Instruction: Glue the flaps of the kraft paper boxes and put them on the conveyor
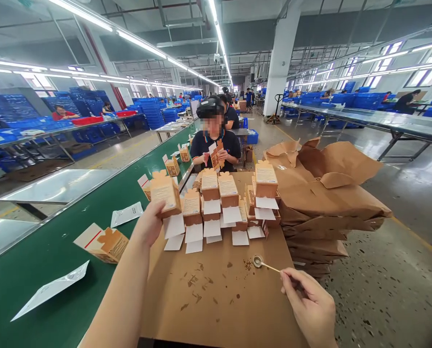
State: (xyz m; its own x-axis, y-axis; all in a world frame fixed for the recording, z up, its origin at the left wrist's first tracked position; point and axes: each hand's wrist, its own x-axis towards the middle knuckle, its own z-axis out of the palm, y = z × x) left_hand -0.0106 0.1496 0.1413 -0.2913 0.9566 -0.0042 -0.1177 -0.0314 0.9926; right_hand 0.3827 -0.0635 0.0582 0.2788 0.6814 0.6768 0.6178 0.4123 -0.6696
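My left hand (152, 223) is closed on a brown-and-white carton (165, 197), at the left end of the stacked cartons. Its fingers are partly hidden behind the carton. Several like cartons (210, 183) stand in piles beside it, white flaps hanging toward me. In my right hand (310, 304), thumb and fingers pinch a thin pale stick (271, 267). The stick's far end meets a small round cup (257, 261) over the brown board (219, 295); I cannot tell whether the two are joined. Dark smudges and specks mark the board nearby.
A green conveyor belt (56, 241) runs along the left, carrying an open carton (103, 242), white sachets (127, 214) and more cartons farther off. Stacked brown paper sacks (328, 198) stand at right. Opposite me, a person (216, 137) holds a carton (216, 153) in both hands.
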